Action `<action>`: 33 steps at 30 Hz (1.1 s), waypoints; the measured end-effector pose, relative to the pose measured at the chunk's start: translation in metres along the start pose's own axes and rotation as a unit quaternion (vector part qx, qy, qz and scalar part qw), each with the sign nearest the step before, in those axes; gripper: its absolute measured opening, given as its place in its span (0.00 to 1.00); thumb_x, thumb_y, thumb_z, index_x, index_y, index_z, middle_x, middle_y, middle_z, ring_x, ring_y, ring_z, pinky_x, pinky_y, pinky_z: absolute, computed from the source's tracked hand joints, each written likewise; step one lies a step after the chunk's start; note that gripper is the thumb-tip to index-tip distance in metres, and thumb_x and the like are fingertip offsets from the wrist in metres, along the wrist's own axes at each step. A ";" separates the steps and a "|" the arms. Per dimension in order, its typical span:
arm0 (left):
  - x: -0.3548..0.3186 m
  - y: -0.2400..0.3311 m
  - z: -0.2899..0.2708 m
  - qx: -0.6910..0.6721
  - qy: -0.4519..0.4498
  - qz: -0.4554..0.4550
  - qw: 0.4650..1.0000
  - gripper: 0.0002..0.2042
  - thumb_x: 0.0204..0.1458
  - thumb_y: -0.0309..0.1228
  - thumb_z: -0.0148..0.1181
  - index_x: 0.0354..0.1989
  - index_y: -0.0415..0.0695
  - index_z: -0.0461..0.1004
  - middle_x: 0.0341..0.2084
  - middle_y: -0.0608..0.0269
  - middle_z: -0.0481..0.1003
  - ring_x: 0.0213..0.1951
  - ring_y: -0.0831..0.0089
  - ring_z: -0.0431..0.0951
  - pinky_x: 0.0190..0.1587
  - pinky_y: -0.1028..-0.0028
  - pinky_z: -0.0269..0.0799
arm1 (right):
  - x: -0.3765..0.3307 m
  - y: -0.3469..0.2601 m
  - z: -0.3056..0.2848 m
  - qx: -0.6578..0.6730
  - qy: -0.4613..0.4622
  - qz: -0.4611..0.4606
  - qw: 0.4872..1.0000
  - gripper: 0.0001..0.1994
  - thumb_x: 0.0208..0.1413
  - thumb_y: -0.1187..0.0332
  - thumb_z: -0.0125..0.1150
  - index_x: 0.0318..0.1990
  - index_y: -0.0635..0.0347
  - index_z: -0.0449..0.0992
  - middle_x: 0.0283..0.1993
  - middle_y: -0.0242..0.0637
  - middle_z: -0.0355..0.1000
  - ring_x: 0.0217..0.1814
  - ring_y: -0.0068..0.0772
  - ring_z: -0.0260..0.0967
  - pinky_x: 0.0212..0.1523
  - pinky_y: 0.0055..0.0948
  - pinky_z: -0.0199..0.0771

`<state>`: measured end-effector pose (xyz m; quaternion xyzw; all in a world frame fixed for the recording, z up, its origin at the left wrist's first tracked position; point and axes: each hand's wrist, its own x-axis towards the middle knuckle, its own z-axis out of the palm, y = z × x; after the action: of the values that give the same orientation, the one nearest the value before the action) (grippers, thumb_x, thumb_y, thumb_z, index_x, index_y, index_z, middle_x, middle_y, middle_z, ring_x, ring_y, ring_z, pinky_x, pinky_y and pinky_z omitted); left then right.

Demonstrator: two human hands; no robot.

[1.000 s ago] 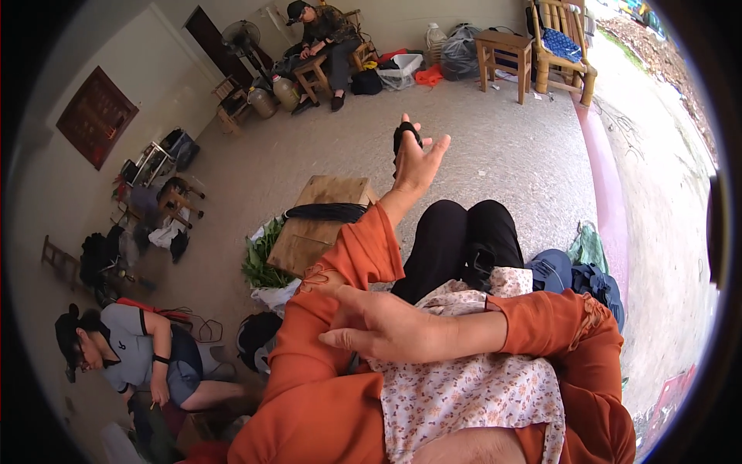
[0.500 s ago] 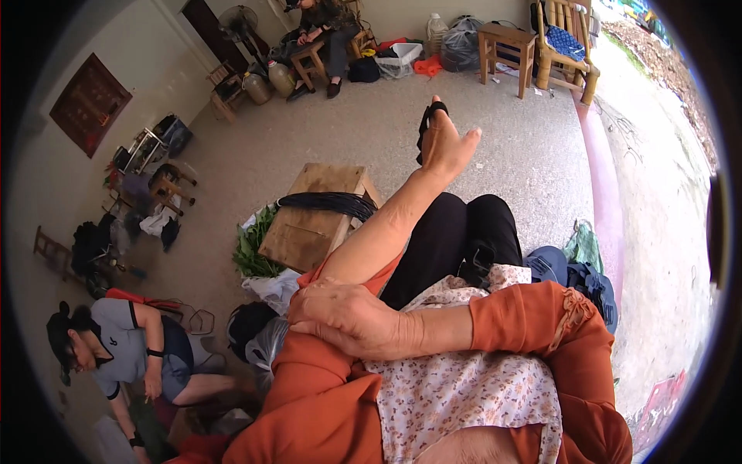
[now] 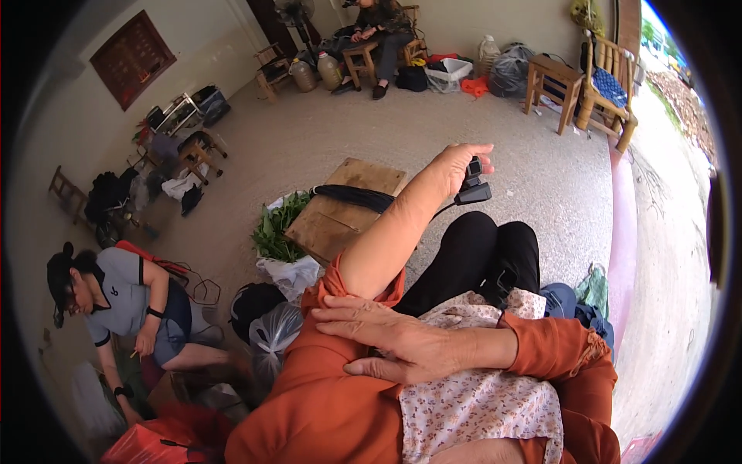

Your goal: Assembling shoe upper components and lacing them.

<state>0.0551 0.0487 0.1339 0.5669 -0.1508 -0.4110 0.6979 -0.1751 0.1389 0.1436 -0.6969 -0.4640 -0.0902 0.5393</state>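
My left arm reaches forward, its orange sleeve (image 3: 328,387) pushed up to about the elbow. At its end my left hand (image 3: 457,164) is turned to the right, fingers stretched out and partly foreshortened. A small black camera-like device (image 3: 473,193) with a cable sits against the palm side of that hand. My right hand (image 3: 402,340) lies across the left sleeve with fingers extended and thumb apart, touching the cloth without gripping it. Below the hand is a floral shirt (image 3: 479,410); my black-trousered knees (image 3: 456,263) are in front.
Ahead-left stands a wooden box (image 3: 348,205) with a coiled black cable (image 3: 352,196), beside leafy greens (image 3: 282,228). A co-worker (image 3: 139,309) bends at lower left near clear plastic bags (image 3: 274,336). Against the back are a seated person (image 3: 379,39), a wooden stool (image 3: 553,85) and a bamboo chair (image 3: 607,93).
My right hand has loosened from the sleeve and spread its fingers. My left hand has turned, bringing the black device into sight. The view has shifted, and red material shows near the co-worker.
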 end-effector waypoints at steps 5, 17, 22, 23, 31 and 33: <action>0.001 0.016 -0.047 -0.117 0.009 0.020 0.993 0.18 0.50 0.35 0.67 0.43 0.38 0.69 0.36 0.54 0.75 0.39 0.61 0.79 0.41 0.65 0.74 | 0.001 0.007 -0.023 -0.144 0.187 0.153 0.960 0.24 0.54 0.74 0.61 0.59 0.59 0.66 0.60 0.48 0.62 0.53 0.44 0.70 0.48 0.33 0.73; -0.032 0.018 -0.079 0.048 0.057 0.068 0.995 0.17 0.49 0.36 0.67 0.42 0.39 0.73 0.35 0.58 0.77 0.36 0.70 0.80 0.33 0.66 0.75 | 0.022 0.030 -0.039 -0.270 -0.002 0.251 0.930 0.36 0.55 0.70 0.60 0.69 0.62 0.51 0.24 0.37 0.73 0.24 0.36 0.74 0.28 0.32 0.72; -0.027 0.009 -0.091 0.129 0.066 0.148 0.978 0.16 0.49 0.38 0.66 0.39 0.39 0.74 0.34 0.58 0.77 0.36 0.71 0.80 0.35 0.71 0.73 | 0.026 0.036 -0.041 -0.347 -0.077 0.218 0.909 0.37 0.55 0.66 0.60 0.69 0.62 0.48 0.22 0.40 0.73 0.23 0.47 0.73 0.24 0.42 0.72; -0.026 0.007 -0.094 0.220 0.076 0.156 0.960 0.16 0.48 0.39 0.66 0.38 0.38 0.75 0.33 0.56 0.78 0.36 0.69 0.80 0.36 0.70 0.73 | 0.026 0.035 -0.039 -0.346 -0.077 0.220 0.909 0.37 0.55 0.66 0.60 0.69 0.62 0.48 0.22 0.40 0.73 0.23 0.47 0.73 0.24 0.42 0.72; -0.041 -0.003 -0.075 0.527 0.168 0.183 0.813 0.21 0.47 0.40 0.64 0.38 0.31 0.74 0.38 0.42 0.77 0.43 0.51 0.78 0.47 0.62 0.72 | 0.023 0.034 -0.035 -0.394 -0.059 0.083 0.913 0.33 0.54 0.68 0.62 0.67 0.60 0.57 0.13 0.37 0.66 0.15 0.42 0.69 0.18 0.37 0.67; -0.050 -0.008 -0.069 0.552 0.173 0.172 0.798 0.21 0.48 0.41 0.64 0.40 0.31 0.74 0.40 0.41 0.77 0.45 0.51 0.77 0.48 0.62 0.71 | 0.021 0.035 -0.034 -0.402 -0.067 0.097 0.908 0.33 0.54 0.68 0.62 0.67 0.61 0.57 0.12 0.37 0.66 0.15 0.41 0.69 0.18 0.37 0.67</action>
<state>0.0673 0.1320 0.1181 0.8824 -0.3235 -0.0265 0.3406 -0.1248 0.1224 0.1468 -0.9009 -0.3531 -0.1693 0.1871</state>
